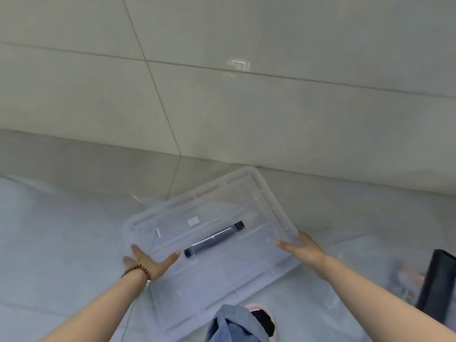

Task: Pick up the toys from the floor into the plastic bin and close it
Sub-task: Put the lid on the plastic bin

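A clear plastic lid with a dark bar handle hangs tilted above the floor, in front of the wall. My left hand grips its near-left edge, the thumb lying across the top. My right hand holds the right rim, thumb on top and fingers along the edge. Low at the right stands the faint clear plastic bin, with blurred toys seen in or behind it; I cannot tell which.
A tiled wall rises just behind the lid. A dark upright object stands at the right edge. My blue trouser leg and a pink slipper show at the bottom. The pale tiled floor spreads to the left.
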